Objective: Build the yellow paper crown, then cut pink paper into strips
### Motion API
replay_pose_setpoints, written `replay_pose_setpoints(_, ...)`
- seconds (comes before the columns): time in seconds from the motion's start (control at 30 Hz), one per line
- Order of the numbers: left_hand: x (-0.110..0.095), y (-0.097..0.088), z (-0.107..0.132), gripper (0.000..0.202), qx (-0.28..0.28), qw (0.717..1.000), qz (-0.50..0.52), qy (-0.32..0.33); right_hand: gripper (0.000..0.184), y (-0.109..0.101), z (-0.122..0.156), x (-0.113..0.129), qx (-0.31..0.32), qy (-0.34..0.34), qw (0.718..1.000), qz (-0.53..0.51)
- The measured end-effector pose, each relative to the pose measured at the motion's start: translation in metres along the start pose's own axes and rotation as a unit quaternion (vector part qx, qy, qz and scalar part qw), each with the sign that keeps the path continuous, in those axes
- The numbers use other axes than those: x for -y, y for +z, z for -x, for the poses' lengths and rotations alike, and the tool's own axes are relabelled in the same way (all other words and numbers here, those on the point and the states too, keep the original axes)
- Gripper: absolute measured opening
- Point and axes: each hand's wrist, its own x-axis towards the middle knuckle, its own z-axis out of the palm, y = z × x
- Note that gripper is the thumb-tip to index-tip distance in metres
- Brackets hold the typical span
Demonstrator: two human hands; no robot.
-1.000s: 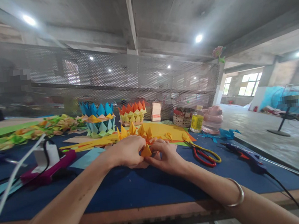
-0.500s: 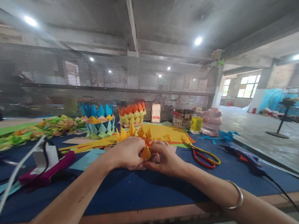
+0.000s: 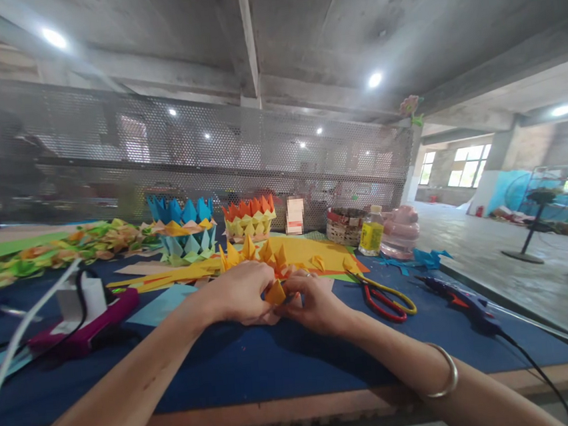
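At the middle of the table, a ring of spiky orange-yellow folded paper [image 3: 248, 248] rises behind my fingers. My left hand [image 3: 238, 291] is closed on its near side, and its fingertips are mostly hidden. An orange folded paper piece [image 3: 274, 293] shows between the two hands. From the other side, my right hand [image 3: 317, 303] pinches at that piece with thumb and fingers. Whether the piece is joined to the ring is hidden. Flat yellow paper sheets [image 3: 332, 251] lie just beyond the hands.
Scissors [image 3: 387, 300] and a glue gun [image 3: 466, 299] lie to the right. Behind stand a blue paper basket [image 3: 185, 232], an orange-and-yellow one [image 3: 249, 221], a woven basket [image 3: 344, 226] and a bottle [image 3: 370, 233]. A purple power strip [image 3: 84, 326] with cables sits left.
Both hands keep their hold on the orange paper with only a tiny shift of the fingers. The whole view has slid slightly.
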Motion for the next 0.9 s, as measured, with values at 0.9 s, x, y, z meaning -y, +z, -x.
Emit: replay_pose_setpoints(0.9, 0.033, -0.026, -0.002, 0.043, -0.322, 0.93, 0.016, -0.179, 0.017, -0.029, -0.013, -0.042, -0.185, 0.103, 0.976, 0.054)
